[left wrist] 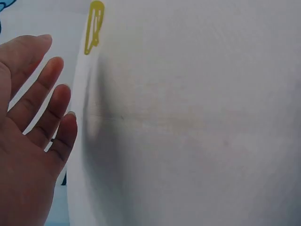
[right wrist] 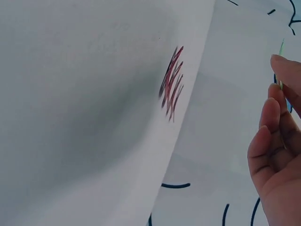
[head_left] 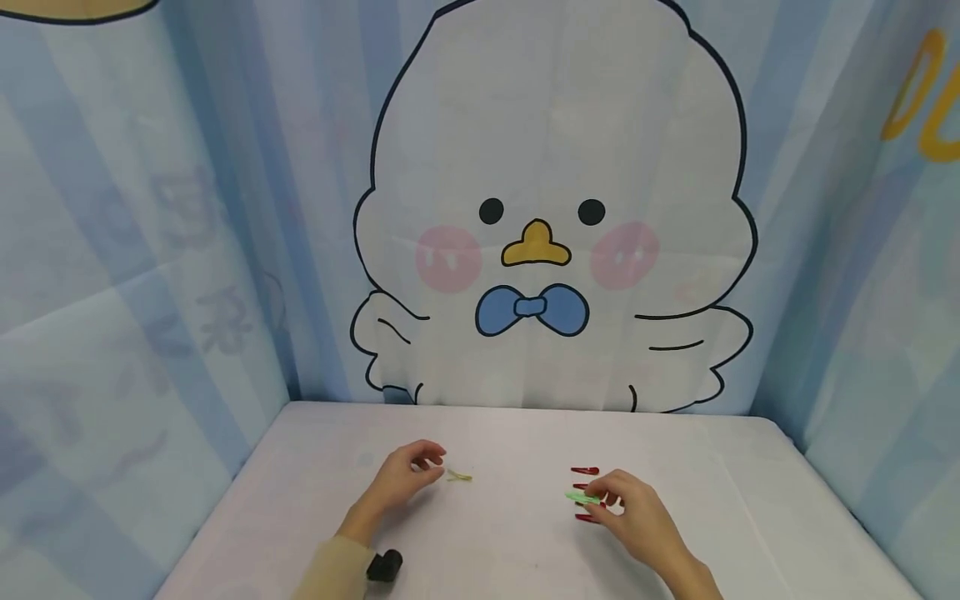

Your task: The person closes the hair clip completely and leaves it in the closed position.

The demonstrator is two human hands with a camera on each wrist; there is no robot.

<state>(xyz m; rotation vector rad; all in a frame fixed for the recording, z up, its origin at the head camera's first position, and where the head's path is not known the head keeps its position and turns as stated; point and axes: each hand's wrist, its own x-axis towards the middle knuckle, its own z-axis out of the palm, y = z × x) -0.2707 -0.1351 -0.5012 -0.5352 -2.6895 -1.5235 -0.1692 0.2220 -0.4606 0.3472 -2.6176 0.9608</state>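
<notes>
My left hand (head_left: pixel 405 477) is raised over the left part of the table, fingers apart and relaxed, holding nothing. Just beyond its fingertips lies a yellow snap hair clip (head_left: pixel 461 477); the left wrist view shows this clip (left wrist: pixel 97 35) flat on the tabletop. Between thumb and index finger, my right hand (head_left: pixel 633 512) pinches a light green hair clip (head_left: pixel 581 497), seen edge-on as a thin green clip (right wrist: pixel 281 48) in the right wrist view. Beneath and beside it, several red hair clips (head_left: pixel 585 471) lie in a column, partly covered by the hand and green clip.
The white table (head_left: pixel 517 542) has its far edge against a curtain (head_left: pixel 551 125) printed with a cartoon bird. Curtains also hang at both sides. A small black object (head_left: pixel 386 566) sits by the left sleeve (head_left: pixel 337 567).
</notes>
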